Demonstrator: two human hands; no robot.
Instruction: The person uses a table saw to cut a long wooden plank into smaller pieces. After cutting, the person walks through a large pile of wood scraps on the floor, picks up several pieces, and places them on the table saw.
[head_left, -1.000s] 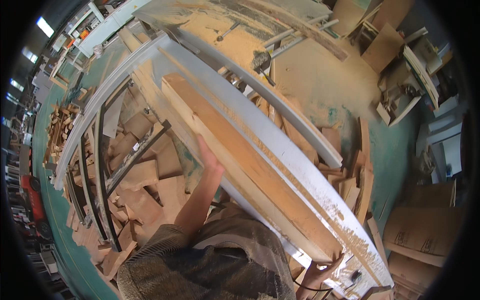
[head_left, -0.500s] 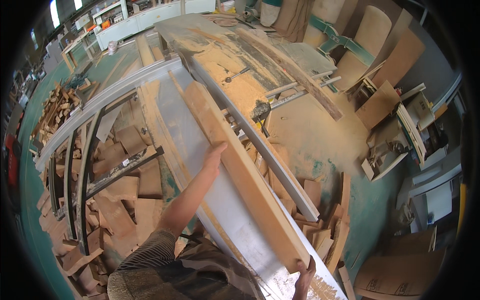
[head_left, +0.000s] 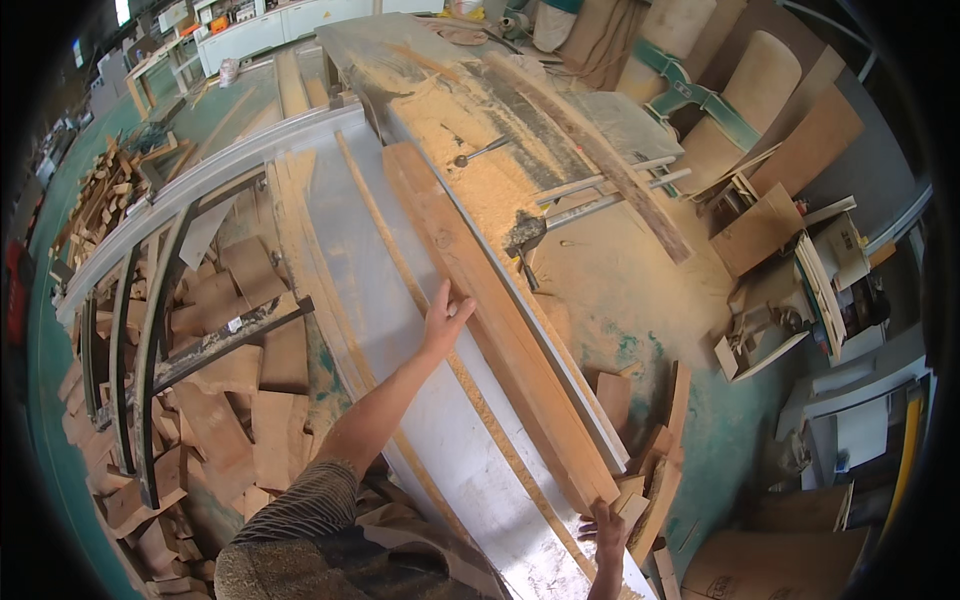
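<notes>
1. Long, rectangular wooden beam (head_left: 505, 335) lies along the smooth metal tabletop (head_left: 350, 250).
2. Left hand (head_left: 447, 322), fingers parted, touches its long side.
3. Right hand (head_left: 604, 530), fingers loosely spread, is at its near end.
4. Powdery sawdust (head_left: 478, 192) heaps beyond.

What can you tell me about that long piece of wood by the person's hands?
The long wooden beam is straight and squared, orange-brown, with flat faces, crisp edges and visible grain. It looks whole. It lies flat on the silvery metal table, slanting from upper left to lower right, close beside a gray rail; whether they touch is unclear. The left hand meets its left edge partway along; the right hand is at its near end.
</notes>
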